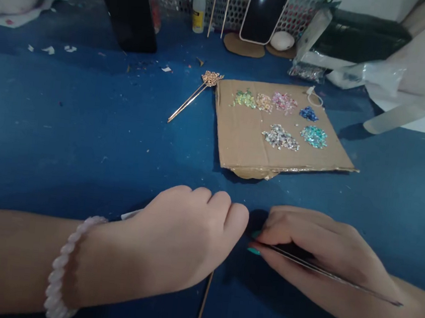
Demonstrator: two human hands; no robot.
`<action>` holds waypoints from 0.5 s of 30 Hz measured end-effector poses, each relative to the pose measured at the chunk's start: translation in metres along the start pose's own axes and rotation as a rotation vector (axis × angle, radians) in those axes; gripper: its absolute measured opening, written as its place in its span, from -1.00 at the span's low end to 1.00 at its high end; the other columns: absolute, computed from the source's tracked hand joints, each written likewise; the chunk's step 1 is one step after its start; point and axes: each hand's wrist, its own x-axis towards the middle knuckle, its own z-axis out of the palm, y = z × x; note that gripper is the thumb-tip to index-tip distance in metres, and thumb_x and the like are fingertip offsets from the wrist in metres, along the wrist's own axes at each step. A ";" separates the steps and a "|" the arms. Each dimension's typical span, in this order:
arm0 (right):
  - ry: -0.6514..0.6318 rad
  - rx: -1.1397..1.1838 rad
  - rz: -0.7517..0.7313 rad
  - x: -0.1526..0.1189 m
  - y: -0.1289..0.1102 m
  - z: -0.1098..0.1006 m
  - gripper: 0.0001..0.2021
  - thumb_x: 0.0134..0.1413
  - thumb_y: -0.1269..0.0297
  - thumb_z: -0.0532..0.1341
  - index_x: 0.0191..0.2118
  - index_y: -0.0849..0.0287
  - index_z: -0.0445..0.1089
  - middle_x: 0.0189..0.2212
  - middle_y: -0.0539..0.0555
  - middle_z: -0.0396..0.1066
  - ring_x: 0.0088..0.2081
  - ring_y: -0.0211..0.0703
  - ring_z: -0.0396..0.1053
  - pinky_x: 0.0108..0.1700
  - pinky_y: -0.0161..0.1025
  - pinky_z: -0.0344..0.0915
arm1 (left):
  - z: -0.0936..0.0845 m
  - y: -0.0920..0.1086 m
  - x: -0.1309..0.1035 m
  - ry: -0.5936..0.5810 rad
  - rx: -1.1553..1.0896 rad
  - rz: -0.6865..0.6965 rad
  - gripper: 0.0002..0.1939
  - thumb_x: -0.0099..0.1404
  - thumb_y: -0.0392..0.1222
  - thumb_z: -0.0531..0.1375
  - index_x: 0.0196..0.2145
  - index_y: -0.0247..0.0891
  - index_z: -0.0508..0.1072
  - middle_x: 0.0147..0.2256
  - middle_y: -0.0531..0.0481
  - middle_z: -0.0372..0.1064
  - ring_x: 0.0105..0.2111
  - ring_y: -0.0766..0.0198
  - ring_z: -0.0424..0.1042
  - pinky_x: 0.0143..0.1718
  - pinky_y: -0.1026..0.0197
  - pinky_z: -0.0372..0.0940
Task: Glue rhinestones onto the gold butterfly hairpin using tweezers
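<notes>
The left hand (pixel 185 237) is curled closed with its back upward, the knuckles toward the cardboard. A thin stick (pixel 204 300) comes out from beneath it and runs down past the bottom edge of the view. The palm and fingertips are hidden, so I cannot tell whether the hand grips that stick. A pale bead bracelet (pixel 58 269) circles the wrist.

The right hand (pixel 323 256) is bent in a writing-style hold, thumb and fingers pinching a slim dark tool (pixel 322 270) that slants back across the hand toward the wrist (two turquoise nails show at the front end). The hands are near each other but apart, with the tool's front end facing the gap between them.

The small bottle (pixel 199 6) at the back has a yellow label, its print too small to read. The phone (pixel 264 12) leaning near it has a dark screen with a bright reflection.

The cardboard (pixel 240 146) lies beyond the hands on the blue table (pixel 88 115). On it sit six piles of small chips: yellow-green, peach, pink and dark blue toward the back, silvery and turquoise nearer the hands. A gold hairpin (pixel 210 79) lies beside the cardboard's far left corner, its prongs pointing left and toward the person, well apart from both hands.
</notes>
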 end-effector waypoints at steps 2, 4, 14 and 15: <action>0.001 0.000 0.009 0.000 0.000 -0.001 -0.90 0.18 0.40 0.10 -0.32 0.08 0.32 -0.49 0.01 0.43 -0.47 -0.25 0.42 -0.49 -0.33 0.31 | 0.001 0.000 0.001 0.023 -0.007 -0.010 -0.85 0.11 -0.41 0.03 -0.43 -0.22 0.10 -0.56 0.09 0.03 -0.66 0.29 0.06 -0.72 0.24 -0.08; 0.012 0.004 0.022 0.000 0.000 -0.001 -0.91 0.19 0.36 0.10 -0.33 0.06 0.30 -0.49 0.00 0.44 -0.48 -0.25 0.43 -0.52 -0.32 0.31 | 0.001 0.001 0.001 0.042 -0.015 -0.019 -0.86 0.09 -0.40 0.03 -0.44 -0.21 0.10 -0.57 0.08 0.03 -0.66 0.28 0.07 -0.73 0.24 -0.08; -0.009 -0.003 0.013 -0.002 0.002 -0.002 -0.90 0.19 0.37 0.09 -0.31 0.06 0.32 -0.45 0.02 0.47 -0.40 -0.19 0.47 -0.45 -0.28 0.37 | 0.000 0.001 0.001 0.056 -0.025 -0.016 -0.86 0.15 -0.40 0.00 -0.47 -0.21 0.11 -0.58 0.08 0.02 -0.68 0.28 0.05 -0.75 0.24 -0.09; -0.009 -0.004 0.010 -0.003 0.002 -0.002 -0.90 0.19 0.37 0.09 -0.31 0.06 0.32 -0.45 0.02 0.47 -0.39 -0.19 0.47 -0.44 -0.28 0.37 | 0.000 0.001 0.001 0.059 -0.024 -0.013 -0.86 0.16 -0.40 0.00 -0.47 -0.21 0.11 -0.59 0.08 0.01 -0.68 0.28 0.04 -0.75 0.24 -0.09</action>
